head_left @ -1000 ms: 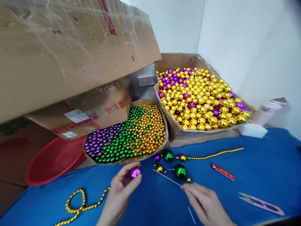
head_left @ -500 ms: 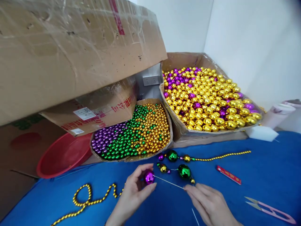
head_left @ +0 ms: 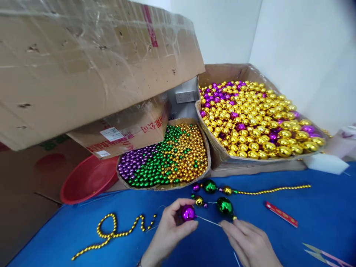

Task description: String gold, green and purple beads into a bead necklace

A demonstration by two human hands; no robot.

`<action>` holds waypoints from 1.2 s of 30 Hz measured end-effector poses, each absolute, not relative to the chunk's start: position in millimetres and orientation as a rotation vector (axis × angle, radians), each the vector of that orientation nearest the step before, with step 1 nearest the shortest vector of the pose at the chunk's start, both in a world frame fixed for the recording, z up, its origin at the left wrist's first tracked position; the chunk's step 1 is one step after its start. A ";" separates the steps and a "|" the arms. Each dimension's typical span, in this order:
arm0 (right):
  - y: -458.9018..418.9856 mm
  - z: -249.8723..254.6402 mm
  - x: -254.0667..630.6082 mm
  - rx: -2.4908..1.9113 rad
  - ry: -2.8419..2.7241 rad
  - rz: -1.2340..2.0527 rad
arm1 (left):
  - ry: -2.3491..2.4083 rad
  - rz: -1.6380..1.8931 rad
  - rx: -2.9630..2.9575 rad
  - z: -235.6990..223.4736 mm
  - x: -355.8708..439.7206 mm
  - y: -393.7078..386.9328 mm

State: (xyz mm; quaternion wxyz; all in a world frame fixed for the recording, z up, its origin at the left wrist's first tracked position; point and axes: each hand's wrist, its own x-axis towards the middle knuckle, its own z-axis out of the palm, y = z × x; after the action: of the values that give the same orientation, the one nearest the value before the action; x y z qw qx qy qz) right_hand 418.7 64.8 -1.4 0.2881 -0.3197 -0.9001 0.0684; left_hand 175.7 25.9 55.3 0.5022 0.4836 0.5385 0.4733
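1. A large purple bead [head_left: 188,213] is sitting above the blue cloth [head_left: 211,248], in front of the shallow carton [head_left: 185,121] of small beads.
2. The left hand [head_left: 172,228] is gripping that bead, thumb and forefinger curving around it and leaving its right side showing.
3. The right hand [head_left: 249,237] is pinching a thin pale rod [head_left: 208,220] between closed fingertips, and the rod is reaching left to the bead's side; whether its tip is inside the bead, I cannot tell.
4. The step in hand is, by judgement, lining up the bead and the rod for threading; this is calling for a steady left grip and a rod kept straight to the hole.
5. Just beyond the right hand, a large green bead [head_left: 224,205] is lying near a smaller gold bead [head_left: 199,201], and a strand of fine gold beads [head_left: 274,192] is stretching off to the right.
6. Left of the hands, a looped gold chain [head_left: 122,234] is lying on the cloth.
7. To the right, a red packet [head_left: 281,214] and snips [head_left: 324,255] are lying apart.
8. Farther back, a big box [head_left: 225,72] is holding gold and purple balls, and a red basin [head_left: 68,189] is leaning at the left.
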 end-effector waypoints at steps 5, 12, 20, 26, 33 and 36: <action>61.6 1.6 413.9 -0.849 -2.402 0.464 | 1.179 1.204 0.929 45.1 181.1 26.6; 61.8 -13.2 412.0 -0.844 -2.337 0.198 | 1.228 1.224 1.006 51.1 183.2 22.9; 60.2 -1.5 414.5 -0.885 -2.329 0.719 | 1.123 1.268 0.943 54.1 186.3 23.6; 58.3 1.9 405.3 -0.838 -2.266 0.797 | 1.118 1.201 1.068 53.9 197.6 18.7; 63.8 -11.5 415.7 -0.865 -2.244 0.698 | 1.797 1.140 1.663 84.7 152.3 73.4; 65.0 -9.7 416.1 -0.879 -2.233 0.698 | 2.058 0.757 1.952 85.9 125.4 123.1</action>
State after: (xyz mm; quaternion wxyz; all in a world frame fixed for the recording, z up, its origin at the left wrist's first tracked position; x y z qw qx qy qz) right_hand 416.1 65.0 -9.7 0.3157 -0.3338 -0.8477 0.2650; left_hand 125.4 123.1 85.9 0.1027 0.6613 0.6974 0.2564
